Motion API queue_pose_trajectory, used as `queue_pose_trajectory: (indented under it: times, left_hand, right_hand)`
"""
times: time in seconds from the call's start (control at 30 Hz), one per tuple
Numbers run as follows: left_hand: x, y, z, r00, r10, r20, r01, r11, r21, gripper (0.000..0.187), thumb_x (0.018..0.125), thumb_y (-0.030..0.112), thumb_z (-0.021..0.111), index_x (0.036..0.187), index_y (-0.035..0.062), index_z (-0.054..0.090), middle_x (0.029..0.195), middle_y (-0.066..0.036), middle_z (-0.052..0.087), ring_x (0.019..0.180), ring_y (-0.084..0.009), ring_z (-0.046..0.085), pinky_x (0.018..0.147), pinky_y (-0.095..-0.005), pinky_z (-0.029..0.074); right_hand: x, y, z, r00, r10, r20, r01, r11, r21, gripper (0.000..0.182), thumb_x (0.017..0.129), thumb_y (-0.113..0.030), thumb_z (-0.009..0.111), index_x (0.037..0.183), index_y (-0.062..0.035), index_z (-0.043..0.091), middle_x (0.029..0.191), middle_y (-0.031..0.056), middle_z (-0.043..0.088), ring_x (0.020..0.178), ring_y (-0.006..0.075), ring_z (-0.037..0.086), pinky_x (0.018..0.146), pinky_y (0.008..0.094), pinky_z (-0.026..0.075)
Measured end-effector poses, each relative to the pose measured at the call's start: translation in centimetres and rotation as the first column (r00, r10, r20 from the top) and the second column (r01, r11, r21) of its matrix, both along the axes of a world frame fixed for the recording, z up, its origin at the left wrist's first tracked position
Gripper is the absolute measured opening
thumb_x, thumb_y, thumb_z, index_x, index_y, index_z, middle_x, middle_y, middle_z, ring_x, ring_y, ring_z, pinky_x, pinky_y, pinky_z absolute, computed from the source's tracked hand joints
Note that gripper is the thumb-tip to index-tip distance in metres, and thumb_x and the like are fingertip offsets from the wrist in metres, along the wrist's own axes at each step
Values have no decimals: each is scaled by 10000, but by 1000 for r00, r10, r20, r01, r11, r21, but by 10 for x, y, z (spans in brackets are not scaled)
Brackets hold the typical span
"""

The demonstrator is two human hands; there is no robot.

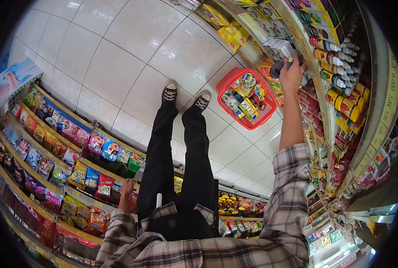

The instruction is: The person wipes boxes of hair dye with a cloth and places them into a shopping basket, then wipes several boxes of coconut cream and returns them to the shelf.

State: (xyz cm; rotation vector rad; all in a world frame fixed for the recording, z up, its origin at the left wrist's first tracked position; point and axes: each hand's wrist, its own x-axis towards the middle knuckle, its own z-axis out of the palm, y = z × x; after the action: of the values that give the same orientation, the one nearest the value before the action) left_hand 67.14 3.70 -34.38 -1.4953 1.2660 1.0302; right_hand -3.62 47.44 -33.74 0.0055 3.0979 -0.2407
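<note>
My right hand point(292, 73) reaches into the shelf on the right, its fingers curled against a dark rounded item point(277, 70) just below a white boxed pack point(279, 48). What exactly the fingers grip I cannot tell. On the floor below that hand stands a red plastic shopping basket point(220, 85) with several small packets and cups in it. My left hand point(127, 187) hangs low at my side with loosely bent fingers and nothing in it, close to the snack bags point(104, 185) on the left shelf.
Tiered shelves of snack bags point(78, 172) curve along the left and behind my legs. Small bottles with white caps point(333, 58) and yellow-lidded jars point(349, 109) line the right shelf. Yellow packets point(232, 35) sit at its low end. Pale tiles point(118, 67) cover the aisle floor.
</note>
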Motion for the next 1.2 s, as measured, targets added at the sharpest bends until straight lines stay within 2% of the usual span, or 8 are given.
queue_pose_trajectory:
  times: [0.63,0.7,0.83,0.9,0.93,1.0,1.1,1.2]
  left_hand:
    - [-86,-4,-3,975,-10,-221,-1,999,-50,327,936,311,542,1056,7,547,852,-84,602,553,-163,589,448,-288,452]
    - [-112,-5,-16,948,-123,-295,102,991,-86,333,937,312,548,1045,-3,554,836,-84,605,552,-152,575,456,-284,453]
    - [-203,6,-36,884,-312,-349,290,950,-115,331,935,316,558,1049,6,584,864,-93,632,565,-155,571,496,-298,463]
    - [-230,8,-68,775,-452,-441,422,890,-171,335,936,318,556,1055,7,586,890,-104,645,600,-171,599,507,-311,473]
    - [-261,26,-62,762,-477,-438,443,877,-186,327,931,308,560,1055,7,587,887,-116,648,641,-198,618,545,-326,484]
    - [-300,54,-76,641,-588,-493,533,803,-266,300,912,281,580,1049,14,590,890,-133,652,743,-256,642,636,-353,498]
    - [-345,107,-97,378,-714,-589,658,655,-372,260,868,230,627,1028,29,588,918,-156,654,882,-323,639,759,-390,491]
    - [-372,177,-123,272,-765,-584,735,557,-387,303,849,239,646,1059,35,565,947,-162,653,925,-343,640,789,-417,494]
  right_hand:
    - [127,14,3,973,-226,-36,222,970,-102,480,853,-410,652,1143,-38,566,1070,237,579,948,427,602,785,497,491]
    - [220,44,-25,856,-461,233,483,874,-46,559,838,-517,620,1084,-16,590,981,239,642,945,432,614,800,497,486]
    - [491,104,-93,40,-405,914,764,601,233,541,811,-487,639,945,36,678,891,180,692,821,268,661,753,411,521]
    - [575,75,1,150,-139,979,973,-155,-171,361,886,-322,560,1104,-54,667,940,119,698,863,215,650,790,387,516]
    - [617,72,8,131,-54,990,960,-241,-140,373,857,-320,593,1086,-35,665,944,133,698,870,231,652,790,391,515]
    - [702,73,-10,82,-21,996,992,-92,-83,407,797,-316,658,1051,3,662,951,161,696,883,264,656,790,399,512]
    - [869,82,-162,108,-40,993,784,618,-60,480,709,-310,757,997,60,657,962,204,694,904,314,661,791,412,508]
    - [694,82,-66,129,-234,964,840,542,19,411,596,-249,814,860,-1,620,895,202,684,871,341,668,774,436,521]
